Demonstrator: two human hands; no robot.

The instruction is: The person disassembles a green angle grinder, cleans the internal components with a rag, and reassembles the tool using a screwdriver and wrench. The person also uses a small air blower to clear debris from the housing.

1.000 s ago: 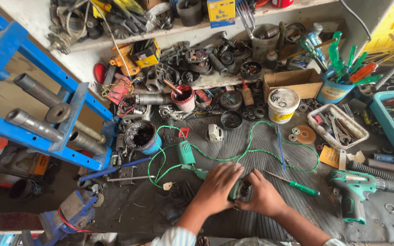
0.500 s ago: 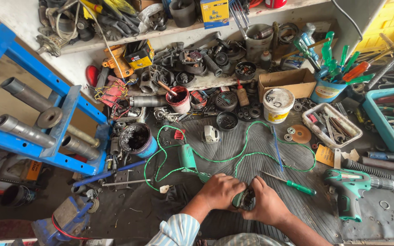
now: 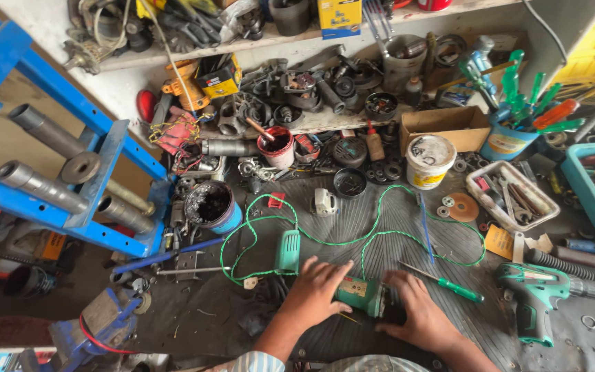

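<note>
Both my hands grip a green power-tool body point(image 3: 358, 293) lying on the black ribbed mat near the front edge of the bench. My left hand point(image 3: 317, 292) wraps its left end, my right hand point(image 3: 417, 311) covers its dark right end. A twisted green cable point(image 3: 325, 240) loops over the mat behind the tool. A loose green handle piece point(image 3: 288, 251) lies just left of my left hand. A green-handled screwdriver point(image 3: 449, 284) rests right beside my right hand.
A green cordless drill point(image 3: 544, 296) lies at the right. A white bucket point(image 3: 430, 160), a cardboard box point(image 3: 445, 127), a tub of screwdrivers point(image 3: 511, 134) and a tray of wrenches point(image 3: 512, 193) crowd the back. A blue press frame point(image 3: 70, 172) and a blue vise point(image 3: 98, 327) stand left.
The view has shifted down and slightly closer. My hands have stayed on the green tool body, with the left hand now spread further over its left end.
</note>
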